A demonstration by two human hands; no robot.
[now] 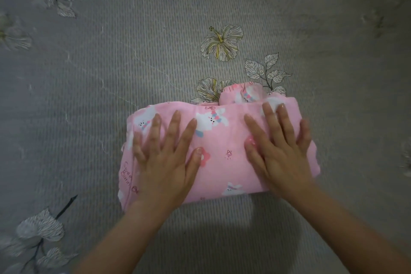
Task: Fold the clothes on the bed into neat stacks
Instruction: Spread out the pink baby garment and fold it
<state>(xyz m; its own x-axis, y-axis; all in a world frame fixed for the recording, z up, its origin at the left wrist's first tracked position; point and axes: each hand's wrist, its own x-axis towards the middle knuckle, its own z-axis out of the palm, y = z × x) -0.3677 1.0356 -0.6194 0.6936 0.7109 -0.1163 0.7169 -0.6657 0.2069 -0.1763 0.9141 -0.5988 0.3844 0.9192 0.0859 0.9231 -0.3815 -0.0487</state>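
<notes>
A pink garment [220,140] printed with white bunnies lies folded into a thick rectangle in the middle of the bed. My left hand [165,160] presses flat on its left half, fingers spread and straight. My right hand [279,149] lies flat on its right half, fingers straight and pointing away from me. A small rolled edge of the same pink cloth [241,94] sticks out at the far side of the fold.
The bed is covered by a grey ribbed sheet [111,73] with printed flowers and leaves [222,42]. No other clothes show in this view.
</notes>
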